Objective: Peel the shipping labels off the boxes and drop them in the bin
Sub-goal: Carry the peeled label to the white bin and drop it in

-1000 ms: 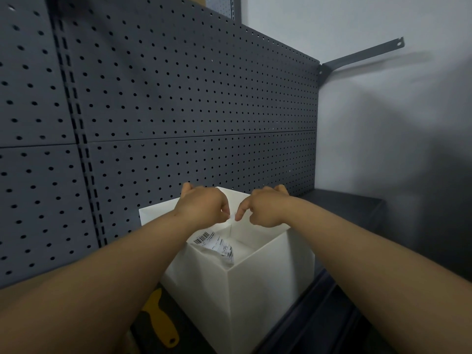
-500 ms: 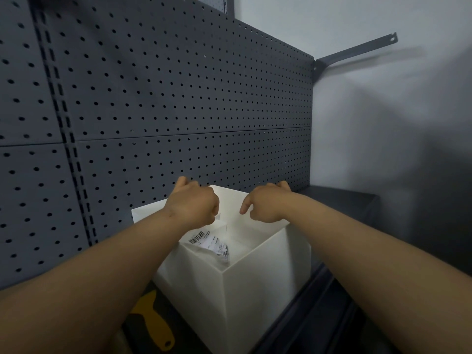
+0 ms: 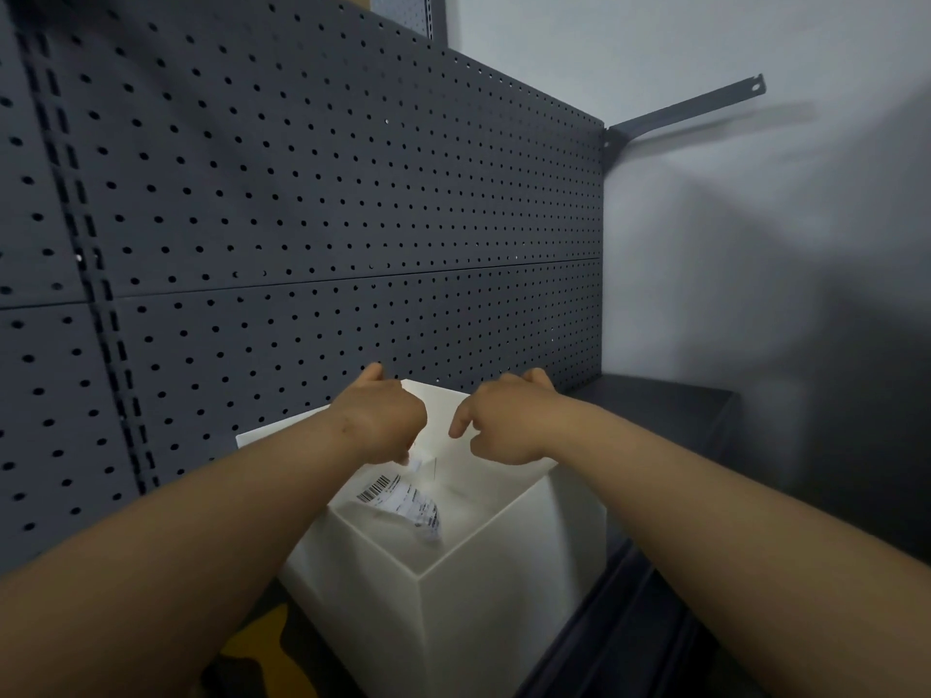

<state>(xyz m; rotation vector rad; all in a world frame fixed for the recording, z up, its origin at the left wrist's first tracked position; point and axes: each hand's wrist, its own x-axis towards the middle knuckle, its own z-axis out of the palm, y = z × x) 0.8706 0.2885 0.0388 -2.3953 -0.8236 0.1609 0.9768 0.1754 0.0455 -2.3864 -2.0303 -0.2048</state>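
Observation:
A white open-topped bin (image 3: 504,622) stands below me against the pegboard. Inside it a crumpled shipping label (image 3: 398,498) with a barcode leans on the left inner wall. Both my hands hover over the bin's far side, a small gap between them. My left hand (image 3: 378,420) is curled, and its fingertips pinch a small white label scrap (image 3: 415,464) that hangs above the label in the bin. My right hand (image 3: 509,420) is loosely curled with one finger pointing down; nothing shows in it. No boxes are in view.
A dark grey pegboard (image 3: 302,219) fills the left and back. A dark shelf (image 3: 655,410) runs right of the bin under a grey wall, with a metal bracket (image 3: 685,110) high up. A yellow object (image 3: 252,642) lies at the bin's lower left.
My hands were touching fingertip to fingertip over the bin; they have drawn apart, the left going left. The view has shifted slightly. The label in the bin has stayed put.

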